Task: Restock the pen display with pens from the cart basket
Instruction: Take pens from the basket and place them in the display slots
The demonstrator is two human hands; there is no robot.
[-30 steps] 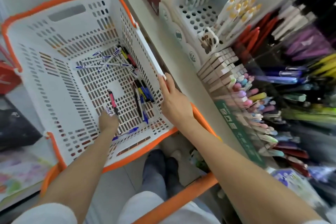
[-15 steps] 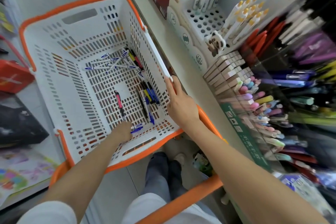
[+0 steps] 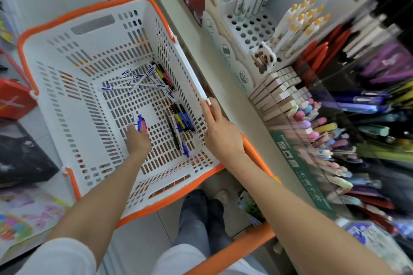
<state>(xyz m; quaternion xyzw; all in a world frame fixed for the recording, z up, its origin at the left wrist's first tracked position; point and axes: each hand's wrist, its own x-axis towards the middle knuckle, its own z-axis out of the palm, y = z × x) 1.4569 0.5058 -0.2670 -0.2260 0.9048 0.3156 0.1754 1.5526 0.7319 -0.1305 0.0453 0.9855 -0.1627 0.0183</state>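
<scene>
A white cart basket (image 3: 58, 87) with an orange rim holds loose pens on its slotted floor. My left hand (image 3: 138, 142) reaches down inside it and grips a small bunch of pens (image 3: 140, 122), one blue, one pink, one white. A cluster of white pens with blue caps (image 3: 134, 82) lies at the far side, and dark, yellow and blue pens (image 3: 181, 125) lie along the right wall. My right hand (image 3: 220, 133) holds the basket's right rim. The pen display (image 3: 335, 118) with many coloured pens stands to the right.
A white holed pen stand (image 3: 250, 27) with white pens and a panda figure (image 3: 263, 57) sits on the shelf beyond the display. An orange cart bar (image 3: 234, 250) crosses below the basket. A red box (image 3: 13, 98) and printed packages (image 3: 20, 219) lie at the left.
My left hand moved from the basket's near edge toward the middle of the floor and now holds a blue pen together with the pink one. My right hand stayed on the rim.
</scene>
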